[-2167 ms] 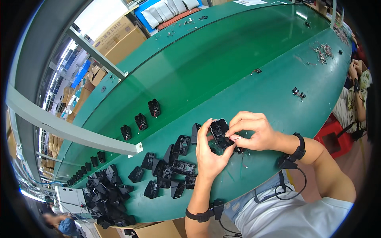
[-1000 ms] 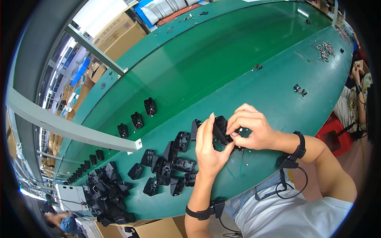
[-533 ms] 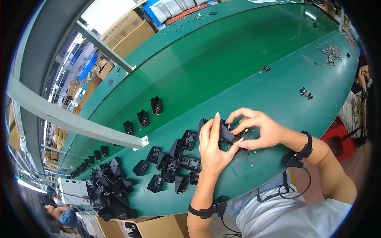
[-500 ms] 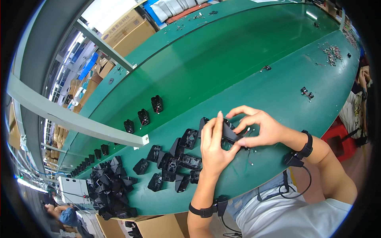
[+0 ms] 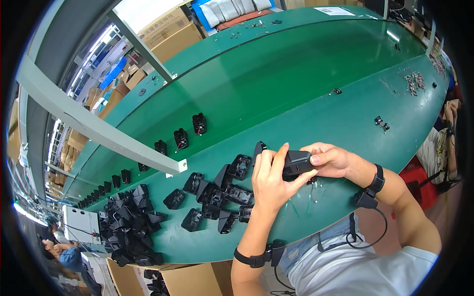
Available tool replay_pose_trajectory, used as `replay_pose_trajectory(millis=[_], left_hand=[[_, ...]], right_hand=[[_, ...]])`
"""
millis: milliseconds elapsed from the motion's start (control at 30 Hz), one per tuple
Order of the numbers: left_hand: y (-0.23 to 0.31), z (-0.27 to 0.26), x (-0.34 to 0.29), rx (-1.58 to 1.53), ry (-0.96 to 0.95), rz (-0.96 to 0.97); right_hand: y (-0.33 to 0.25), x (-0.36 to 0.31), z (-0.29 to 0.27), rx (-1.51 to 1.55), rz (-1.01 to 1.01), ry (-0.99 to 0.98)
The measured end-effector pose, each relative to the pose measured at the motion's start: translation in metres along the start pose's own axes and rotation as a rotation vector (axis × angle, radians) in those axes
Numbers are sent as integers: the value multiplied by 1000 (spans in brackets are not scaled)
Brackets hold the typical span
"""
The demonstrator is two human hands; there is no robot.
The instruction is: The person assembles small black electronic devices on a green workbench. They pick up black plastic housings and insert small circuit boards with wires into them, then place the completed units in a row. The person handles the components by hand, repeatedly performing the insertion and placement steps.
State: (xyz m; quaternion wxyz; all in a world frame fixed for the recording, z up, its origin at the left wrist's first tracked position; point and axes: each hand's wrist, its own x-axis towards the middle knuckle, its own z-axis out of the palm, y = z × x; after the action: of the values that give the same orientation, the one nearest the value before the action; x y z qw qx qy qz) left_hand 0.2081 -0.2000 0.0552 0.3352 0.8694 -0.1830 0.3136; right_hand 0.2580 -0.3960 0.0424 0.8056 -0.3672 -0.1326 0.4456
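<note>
Between my hands, above the green worktable (image 5: 232,251), is a black plastic housing (image 5: 298,162) with a small hole in its side. My left hand (image 5: 269,180) grips its left end, the fingers wrapped over it. My right hand (image 5: 332,160) pinches the right end, thumb on top. Another black housing (image 5: 259,148) stands just behind my left fingers. To the left of my left hand lie several open black housing shells (image 5: 239,194), some showing their hollow insides. Thin wires (image 5: 315,190) lie on the table under my right hand.
A heap of black housings (image 5: 131,222) fills the table's left end. Fitted housings with wires (image 5: 199,123) stand in a row on the green conveyor belt (image 5: 276,79). A grey metal post (image 5: 98,123) slants across the left. Small wired parts (image 5: 381,124) and a cluster of bits (image 5: 414,83) lie right.
The housing in my hands has been turned, so its smooth outer side now shows. My right thumb has moved onto its top. The view has shifted slightly.
</note>
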Motion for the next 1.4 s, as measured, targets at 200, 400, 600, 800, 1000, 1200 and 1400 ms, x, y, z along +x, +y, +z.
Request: replay_pose_trajectory(millis=[200,400,600,800,1000,1200,1400], left_hand=[[0,2,0,-9,13,-20],[0,-4,0,23,-13,-158],[-26,-5,-14,515,-122,-302],[-33,11,-23,490,-207,-236],[-34,7,-17,390,-268,-306],[-33,10,-18,383,-292,-296],[-29,10,-20,335,-164,-234]], right_hand=[[0,-1,-1,-31,9,36],[-24,13,1,-227,9,73],[-86,131,21,-1017,-263,160],[-60,238,-8,-1962,-510,229],[-39,260,-9,-2161,-386,202],[-58,204,-17,-1951,-604,141],[-73,59,-11,-1583,-328,129]])
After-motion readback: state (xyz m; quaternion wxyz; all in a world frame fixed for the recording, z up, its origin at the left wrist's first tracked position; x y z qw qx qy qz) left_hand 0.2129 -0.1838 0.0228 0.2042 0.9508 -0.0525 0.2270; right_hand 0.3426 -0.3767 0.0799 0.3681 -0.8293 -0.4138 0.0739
